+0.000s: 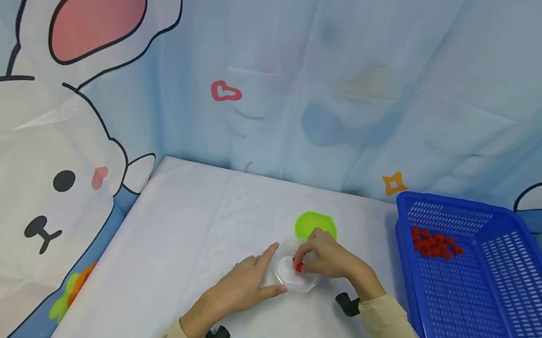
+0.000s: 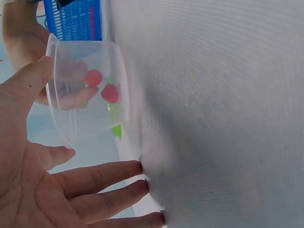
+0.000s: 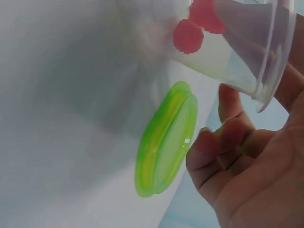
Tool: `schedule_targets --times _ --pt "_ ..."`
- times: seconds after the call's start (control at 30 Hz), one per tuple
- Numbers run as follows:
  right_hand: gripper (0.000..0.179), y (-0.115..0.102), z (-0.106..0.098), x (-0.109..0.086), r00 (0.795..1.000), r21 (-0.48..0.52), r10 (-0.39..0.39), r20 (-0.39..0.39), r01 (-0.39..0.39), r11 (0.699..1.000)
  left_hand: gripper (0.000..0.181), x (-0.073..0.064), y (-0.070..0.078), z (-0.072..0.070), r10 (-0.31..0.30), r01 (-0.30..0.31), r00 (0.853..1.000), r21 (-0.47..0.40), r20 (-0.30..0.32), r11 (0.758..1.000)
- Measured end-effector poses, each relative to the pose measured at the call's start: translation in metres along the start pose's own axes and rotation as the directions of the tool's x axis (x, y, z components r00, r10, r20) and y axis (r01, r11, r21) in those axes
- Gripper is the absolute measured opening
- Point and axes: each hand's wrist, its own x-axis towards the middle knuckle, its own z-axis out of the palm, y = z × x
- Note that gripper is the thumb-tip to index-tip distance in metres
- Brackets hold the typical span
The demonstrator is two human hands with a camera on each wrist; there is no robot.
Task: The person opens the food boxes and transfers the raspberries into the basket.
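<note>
A clear plastic cup [image 1: 288, 281] stands on the white table. My left hand [image 1: 244, 283] has its thumb and index finger spread along the cup's rim; its other fingers [image 2: 109, 180] reach down to the tabletop. Over the cup, the right hand [image 1: 326, 257] dips its thumb and forefinger inside and pinches a small red bumpy ball [image 2: 93, 77]. Another red ball [image 2: 109, 93] shows lower in the cup, close to its bottom. Just behind the cup lies a green lid [image 1: 313, 221], also seen beside the right hand's curled fingers in the right wrist view.
A blue plastic basket [image 1: 479, 314] stands at the right of the table, with several red pieces [image 1: 434, 244] gathered at its far left corner. The white table [image 1: 176, 248] ends at a blue cartoon-printed curtain [image 1: 283, 78] behind and at the left.
</note>
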Motion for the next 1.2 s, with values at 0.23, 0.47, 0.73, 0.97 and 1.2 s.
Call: schedule_targets --times 0.23,0.47,0.73,0.97,1.2 --pt "0.017 0.006 0.001 -0.006 0.998 0.168 -0.01 -0.066 0.021 0.986 0.092 0.0 0.001 0.001 0.002 -0.002 1.0 0.003 -0.004 1.0" --pt "0.011 0.007 0.003 -0.014 0.99 0.323 0.083 -0.111 -0.043 0.945 0.092 0.0 0.001 0.001 -0.004 0.004 1.0 -0.009 0.001 1.0" --pt "0.014 0.006 -0.001 -0.019 0.972 0.377 0.164 -0.166 -0.091 0.922 0.093 0.0 0.0 0.002 -0.02 0.02 1.0 -0.015 0.004 1.0" --pt "0.014 -0.015 -0.024 -0.036 0.958 0.331 0.163 -0.237 -0.078 0.941 0.092 0.0 0.001 0.002 -0.018 0.018 1.0 -0.022 0.002 1.0" --pt "0.014 -0.035 -0.071 -0.065 0.939 0.246 0.123 -0.322 -0.042 0.968 0.092 0.0 0.002 0.003 -0.027 0.027 1.0 -0.019 -0.005 0.999"
